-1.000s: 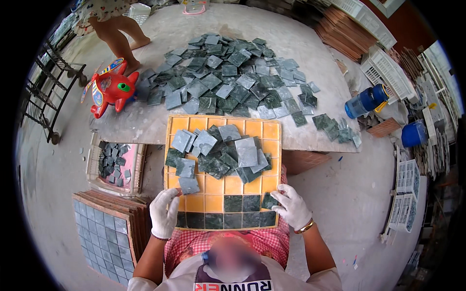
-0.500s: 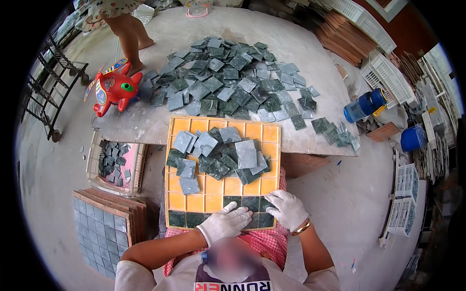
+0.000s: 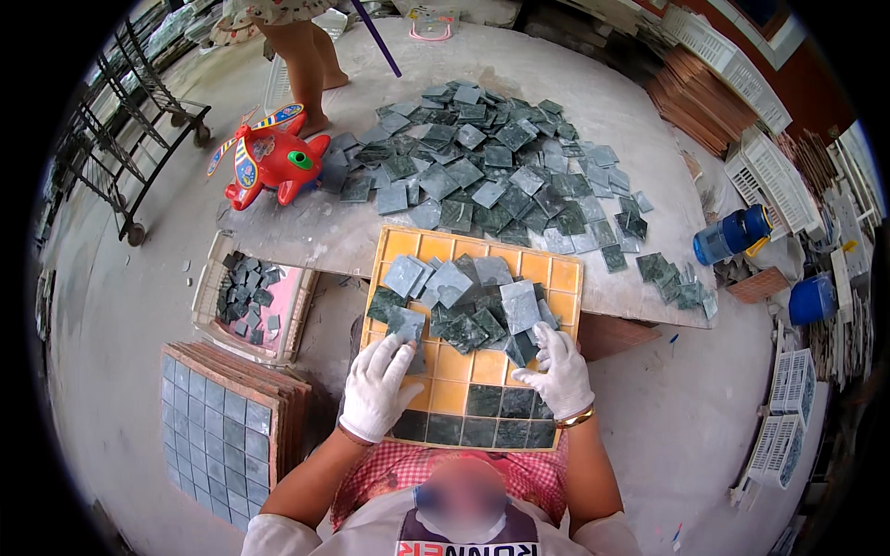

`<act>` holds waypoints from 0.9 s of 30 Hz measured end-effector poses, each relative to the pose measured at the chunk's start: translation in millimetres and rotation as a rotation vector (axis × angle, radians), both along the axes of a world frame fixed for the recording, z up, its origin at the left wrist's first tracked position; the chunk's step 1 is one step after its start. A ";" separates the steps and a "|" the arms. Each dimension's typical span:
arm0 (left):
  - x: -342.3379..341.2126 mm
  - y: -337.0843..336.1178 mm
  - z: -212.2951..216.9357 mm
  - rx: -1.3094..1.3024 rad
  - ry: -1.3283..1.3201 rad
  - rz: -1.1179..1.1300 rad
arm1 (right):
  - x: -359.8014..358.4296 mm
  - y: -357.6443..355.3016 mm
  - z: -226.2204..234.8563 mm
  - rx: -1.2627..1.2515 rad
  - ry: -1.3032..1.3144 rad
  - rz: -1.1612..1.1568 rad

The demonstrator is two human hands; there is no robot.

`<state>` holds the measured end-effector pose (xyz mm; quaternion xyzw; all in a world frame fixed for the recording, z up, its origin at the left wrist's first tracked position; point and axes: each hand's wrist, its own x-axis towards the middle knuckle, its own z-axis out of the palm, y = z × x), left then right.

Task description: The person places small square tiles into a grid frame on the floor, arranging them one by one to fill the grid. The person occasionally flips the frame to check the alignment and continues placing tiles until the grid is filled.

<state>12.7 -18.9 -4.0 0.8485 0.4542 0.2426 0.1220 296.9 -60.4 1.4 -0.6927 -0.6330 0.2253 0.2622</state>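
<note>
A yellow gridded tray (image 3: 445,371) rests at my lap, tilted slightly. Square dark green stone tiles (image 3: 484,432) fill cells along its near edge, and a loose heap of grey-green tiles (image 3: 464,320) lies over its far half. My left hand (image 3: 374,385), in a white glove, has its fingertips at a grey tile (image 3: 406,323) on the heap's left side, thumb apart. At the heap's right side, my gloved right hand (image 3: 561,375) reaches its spread fingers to a dark tile (image 3: 521,349). Part of each tile is hidden by the fingers.
Beyond the tray, a large tile pile (image 3: 501,167) covers the table (image 3: 306,232), beside a red toy plane (image 3: 276,157) and a person's legs (image 3: 301,74). Left stand a crate of tile pieces (image 3: 295,315) and stacked tiled panels (image 3: 218,426). A blue jug (image 3: 732,233) sits right.
Both hands have left the tiled near rows and moved forward to the loose heap, the left one also leftward. The view has shifted; a purple stick now shows near the person's legs.
</note>
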 end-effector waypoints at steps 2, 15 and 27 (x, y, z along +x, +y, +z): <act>-3.3 9.6 -3.9 0.027 0.009 -0.032 | 8.2 -1.5 -2.5 0.135 -0.154 0.056; -26.5 25.3 -4.9 0.014 -0.263 0.022 | -10.8 -1.8 8.9 -0.094 0.609 -0.378; -28.7 7.3 -4.9 -1.018 -0.845 0.296 | -13.3 -5.3 7.7 0.164 -0.383 0.065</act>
